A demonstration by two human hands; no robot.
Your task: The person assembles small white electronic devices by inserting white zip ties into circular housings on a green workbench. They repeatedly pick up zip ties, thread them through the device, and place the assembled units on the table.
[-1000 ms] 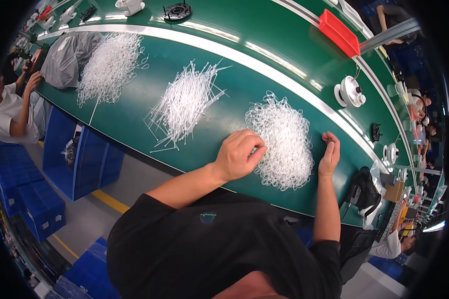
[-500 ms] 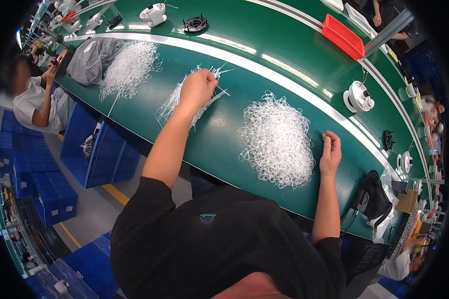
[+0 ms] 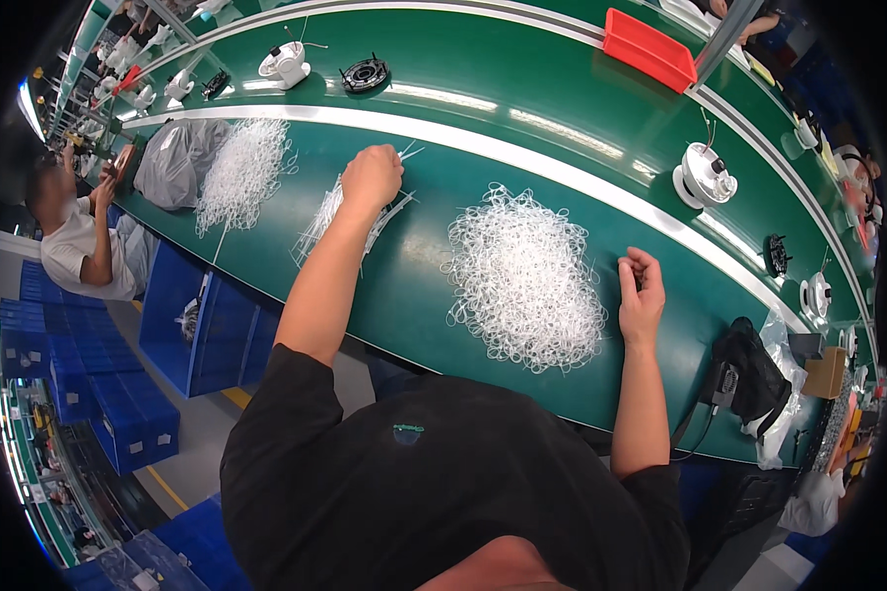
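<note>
My left hand (image 3: 373, 177) is closed above a loose heap of straight white cable ties (image 3: 317, 225) on the green table. Its fingertips are turned away from view, so what they grip is hidden. A few thin white strips poke out just beyond the knuckles. A large pile of cable ties bent into loops (image 3: 527, 281) lies between my two hands. To the right of that pile is my right hand (image 3: 643, 298), raised slightly, its fingers curved and a gap showing between thumb and fingers. Nothing shows in it.
Another white pile (image 3: 243, 172) and a grey plastic bag (image 3: 172, 163) lie at the far left, near a seated person (image 3: 84, 241). Behind the white rail (image 3: 503, 143) stand white fan-like parts (image 3: 705, 177) and a red tray (image 3: 648, 51). A black bag (image 3: 749, 364) lies at the right end.
The whole view has shifted slightly. My left hand stays over the straight cable ties. The thumb and fingers of my right hand have spread a little apart.
</note>
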